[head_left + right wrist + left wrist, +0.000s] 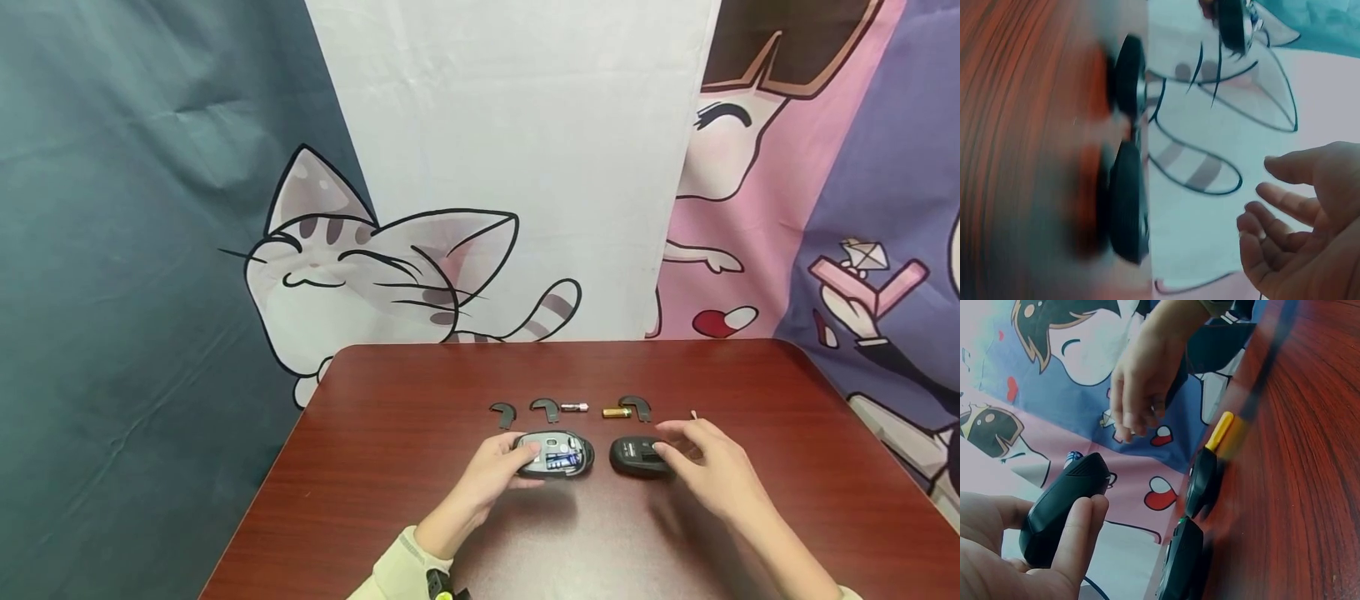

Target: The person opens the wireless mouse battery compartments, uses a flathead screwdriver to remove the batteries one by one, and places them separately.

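My left hand (491,467) holds a black computer mouse (543,446) above the table with its underside turned up. The underside is uncovered, and a blue-and-white battery (562,461) shows in it. In the left wrist view, thumb and fingers grip the mouse (1063,509) by its sides. My right hand (708,471) hovers near a second black mouse (637,458) lying underside up on the table. In the right wrist view, the right hand (1297,219) has loosely bent fingers with nothing between them. Two mice rest on the table there, the nearer mouse (1127,206) and a farther mouse (1130,78).
Behind the mice lie three curved dark covers, the left cover (504,414), middle cover (546,408) and right cover (636,407). A silver battery (574,407) and a gold battery (617,412) lie among them. A yellow stick-like object (1219,430) lies on the red-brown table (337,517).
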The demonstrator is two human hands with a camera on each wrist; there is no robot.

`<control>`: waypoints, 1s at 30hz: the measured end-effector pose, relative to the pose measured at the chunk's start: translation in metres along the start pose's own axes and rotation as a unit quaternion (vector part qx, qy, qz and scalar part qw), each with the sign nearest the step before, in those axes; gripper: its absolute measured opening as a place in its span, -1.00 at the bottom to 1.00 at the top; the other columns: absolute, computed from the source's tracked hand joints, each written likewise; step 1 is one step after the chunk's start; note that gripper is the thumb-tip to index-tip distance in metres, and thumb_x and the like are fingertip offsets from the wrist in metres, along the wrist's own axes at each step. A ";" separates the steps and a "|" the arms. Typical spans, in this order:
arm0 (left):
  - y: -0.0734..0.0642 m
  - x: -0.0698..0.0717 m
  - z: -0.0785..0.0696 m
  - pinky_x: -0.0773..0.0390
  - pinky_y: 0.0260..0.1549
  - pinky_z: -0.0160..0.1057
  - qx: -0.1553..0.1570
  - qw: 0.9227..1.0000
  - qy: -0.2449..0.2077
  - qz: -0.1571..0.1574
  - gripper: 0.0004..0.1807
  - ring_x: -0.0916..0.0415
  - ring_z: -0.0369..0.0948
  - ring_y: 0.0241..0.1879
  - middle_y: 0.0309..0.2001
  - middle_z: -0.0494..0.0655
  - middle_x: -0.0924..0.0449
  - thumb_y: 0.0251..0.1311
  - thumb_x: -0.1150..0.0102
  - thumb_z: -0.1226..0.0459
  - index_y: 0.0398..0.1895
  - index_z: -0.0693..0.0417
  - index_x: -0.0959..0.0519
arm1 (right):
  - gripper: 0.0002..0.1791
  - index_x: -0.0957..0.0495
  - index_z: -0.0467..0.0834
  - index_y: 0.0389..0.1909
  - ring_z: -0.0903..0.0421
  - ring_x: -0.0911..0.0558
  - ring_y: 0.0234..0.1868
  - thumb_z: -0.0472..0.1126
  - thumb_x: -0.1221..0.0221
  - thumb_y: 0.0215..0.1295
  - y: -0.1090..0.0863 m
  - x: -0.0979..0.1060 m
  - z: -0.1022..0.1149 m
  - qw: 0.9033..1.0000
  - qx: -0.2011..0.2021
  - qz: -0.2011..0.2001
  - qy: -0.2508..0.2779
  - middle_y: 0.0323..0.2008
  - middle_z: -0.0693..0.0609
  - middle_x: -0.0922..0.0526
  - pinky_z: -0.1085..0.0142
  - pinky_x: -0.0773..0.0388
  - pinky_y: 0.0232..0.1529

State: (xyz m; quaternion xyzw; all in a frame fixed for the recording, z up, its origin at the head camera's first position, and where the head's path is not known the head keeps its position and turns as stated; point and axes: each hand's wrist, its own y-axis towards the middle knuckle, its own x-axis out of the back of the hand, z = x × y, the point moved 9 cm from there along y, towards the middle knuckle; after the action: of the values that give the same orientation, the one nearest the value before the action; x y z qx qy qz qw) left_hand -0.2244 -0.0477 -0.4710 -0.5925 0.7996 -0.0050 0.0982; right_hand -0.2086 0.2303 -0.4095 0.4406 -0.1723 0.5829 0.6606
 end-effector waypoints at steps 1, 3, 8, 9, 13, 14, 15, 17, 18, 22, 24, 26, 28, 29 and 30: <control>0.000 0.000 0.000 -0.78 -0.15 -0.05 0.001 1.000 0.000 0.001 -0.59 -0.71 -0.10 -0.16 -0.13 0.16 -0.70 0.42 -0.14 0.27 0.14 0.47 -0.51 | -0.72 -0.70 -0.02 -0.05 0.27 -0.60 -0.30 -0.17 -0.43 0.21 0.000 -0.001 0.004 1.000 0.007 -0.003 0.012 -0.21 0.09 -0.69 0.32 -0.65 -0.31; 0.000 0.000 0.000 -0.78 -0.15 -0.06 0.001 1.000 -0.002 0.001 -0.59 -0.71 -0.11 -0.16 -0.13 0.15 -0.70 0.42 -0.15 0.27 0.14 0.47 -0.51 | -0.72 -0.70 0.02 -0.07 0.36 -0.56 -0.33 -0.18 -0.44 0.19 -0.001 -0.002 0.012 0.999 0.019 -0.008 0.033 -0.23 0.15 -0.68 0.42 -0.61 -0.34; 0.000 0.000 -0.001 -0.78 -0.13 -0.02 -0.001 1.000 -0.007 0.000 -0.61 -0.71 -0.12 -0.17 -0.14 0.14 -0.70 0.41 -0.16 0.29 0.13 0.47 -0.52 | -0.72 -0.71 0.03 -0.07 0.38 -0.54 -0.31 -0.18 -0.45 0.18 -0.002 -0.005 0.023 0.997 0.036 -0.003 0.067 -0.22 0.21 -0.66 0.49 -0.56 -0.34; 0.000 0.000 -0.001 -0.77 -0.13 -0.01 -0.001 1.000 -0.006 0.000 -0.61 -0.71 -0.13 -0.17 -0.14 0.13 -0.70 0.41 -0.16 0.29 0.12 0.46 -0.52 | -0.72 -0.71 0.04 -0.08 0.37 -0.54 -0.31 -0.19 -0.45 0.18 -0.002 -0.006 0.025 0.997 0.037 -0.001 0.071 -0.23 0.22 -0.65 0.49 -0.56 -0.35; -0.001 -0.001 -0.001 -0.78 -0.14 -0.04 0.003 1.000 -0.004 -0.004 -0.60 -0.71 -0.13 -0.18 -0.16 0.12 -0.70 0.39 -0.18 0.28 0.12 0.46 -0.53 | -0.71 -0.70 0.04 -0.08 0.37 -0.54 -0.32 -0.20 -0.46 0.17 -0.003 -0.010 0.031 0.995 0.045 0.009 0.085 -0.23 0.24 -0.63 0.46 -0.56 -0.37; -0.001 -0.001 -0.001 -0.78 -0.14 -0.04 0.003 1.000 -0.004 -0.004 -0.60 -0.71 -0.13 -0.18 -0.16 0.12 -0.71 0.39 -0.18 0.28 0.12 0.46 -0.53 | -0.71 -0.70 0.04 -0.08 0.37 -0.54 -0.32 -0.21 -0.45 0.18 -0.004 -0.011 0.033 0.995 0.049 0.013 0.091 -0.23 0.24 -0.63 0.46 -0.57 -0.37; -0.001 -0.002 -0.001 -0.78 -0.14 -0.04 0.003 1.000 -0.004 -0.005 -0.60 -0.71 -0.13 -0.18 -0.16 0.12 -0.71 0.39 -0.19 0.28 0.11 0.46 -0.53 | -0.71 -0.70 0.02 -0.07 0.37 -0.55 -0.32 -0.22 -0.45 0.18 -0.004 -0.012 0.035 0.994 0.052 0.016 0.098 -0.22 0.24 -0.63 0.46 -0.58 -0.37; -0.001 -0.002 -0.001 -0.78 -0.15 -0.05 0.002 1.000 -0.005 -0.005 -0.61 -0.71 -0.13 -0.19 -0.16 0.13 -0.71 0.38 -0.19 0.29 0.10 0.46 -0.54 | -0.70 -0.70 -0.01 -0.06 0.37 -0.57 -0.32 -0.23 -0.45 0.17 -0.005 -0.013 0.040 0.992 0.060 0.018 0.112 -0.20 0.24 -0.63 0.46 -0.62 -0.35; -0.001 -0.003 -0.001 -0.79 -0.16 -0.06 0.001 1.000 -0.006 -0.005 -0.61 -0.71 -0.13 -0.19 -0.16 0.13 -0.71 0.37 -0.19 0.29 0.10 0.47 -0.54 | -0.70 -0.70 -0.02 -0.05 0.36 -0.57 -0.31 -0.24 -0.45 0.18 -0.005 -0.014 0.042 0.991 0.064 0.020 0.118 -0.20 0.23 -0.63 0.46 -0.62 -0.35; -0.001 -0.005 -0.002 -0.79 -0.19 -0.12 0.000 1.000 -0.008 -0.005 -0.61 -0.72 -0.13 -0.20 -0.16 0.15 -0.71 0.36 -0.20 0.30 0.09 0.47 -0.54 | -0.67 -0.69 0.00 -0.04 0.35 -0.59 -0.30 -0.26 -0.44 0.17 -0.006 -0.017 0.048 0.988 0.076 0.026 0.135 -0.20 0.23 -0.62 0.46 -0.65 -0.33; -0.001 -0.006 -0.003 -0.79 -0.19 -0.12 0.000 1.000 -0.009 -0.004 -0.61 -0.72 -0.13 -0.20 -0.16 0.16 -0.71 0.35 -0.21 0.30 0.09 0.48 -0.54 | -0.66 -0.69 0.04 -0.03 0.35 -0.59 -0.30 -0.25 -0.44 0.17 -0.006 -0.019 0.050 0.987 0.080 0.028 0.135 -0.19 0.25 -0.61 0.44 -0.66 -0.32; -0.002 -0.006 -0.003 -0.79 -0.18 -0.12 -0.001 1.000 -0.008 -0.003 -0.60 -0.72 -0.13 -0.20 -0.15 0.16 -0.71 0.36 -0.21 0.29 0.09 0.48 -0.54 | -0.66 -0.68 0.07 -0.03 0.35 -0.59 -0.29 -0.23 -0.45 0.17 -0.007 -0.021 0.053 0.987 0.083 0.030 0.134 -0.18 0.27 -0.61 0.43 -0.66 -0.31; -0.002 -0.006 -0.003 -0.79 -0.17 -0.11 0.000 1.000 -0.008 -0.001 -0.60 -0.72 -0.13 -0.19 -0.15 0.17 -0.71 0.36 -0.21 0.29 0.10 0.48 -0.54 | -0.65 -0.68 0.11 -0.02 0.35 -0.58 -0.30 -0.21 -0.45 0.17 -0.008 -0.022 0.057 0.987 0.085 0.032 0.129 -0.17 0.29 -0.60 0.43 -0.64 -0.32; -0.003 -0.006 -0.003 -0.79 -0.16 -0.11 0.000 1.000 -0.007 0.000 -0.59 -0.72 -0.13 -0.19 -0.14 0.17 -0.71 0.36 -0.21 0.28 0.10 0.47 -0.54 | -0.65 -0.68 0.13 -0.02 0.34 -0.58 -0.30 -0.20 -0.45 0.17 -0.008 -0.023 0.058 0.987 0.086 0.034 0.128 -0.17 0.30 -0.60 0.43 -0.63 -0.32; -0.003 -0.006 -0.003 -0.79 -0.16 -0.11 0.000 1.000 -0.007 0.001 -0.59 -0.72 -0.13 -0.19 -0.14 0.18 -0.71 0.37 -0.20 0.28 0.10 0.47 -0.54 | -0.65 -0.68 0.14 -0.02 0.33 -0.57 -0.30 -0.19 -0.45 0.17 -0.008 -0.024 0.060 0.987 0.086 0.035 0.128 -0.17 0.30 -0.60 0.43 -0.62 -0.33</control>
State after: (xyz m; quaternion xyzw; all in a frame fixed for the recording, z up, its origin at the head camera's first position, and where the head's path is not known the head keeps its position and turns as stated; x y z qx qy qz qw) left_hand -0.2205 -0.0430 -0.4668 -0.5919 0.7993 -0.0013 0.1037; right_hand -0.1899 0.1692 -0.3975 0.4111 -0.0505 0.6703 0.6157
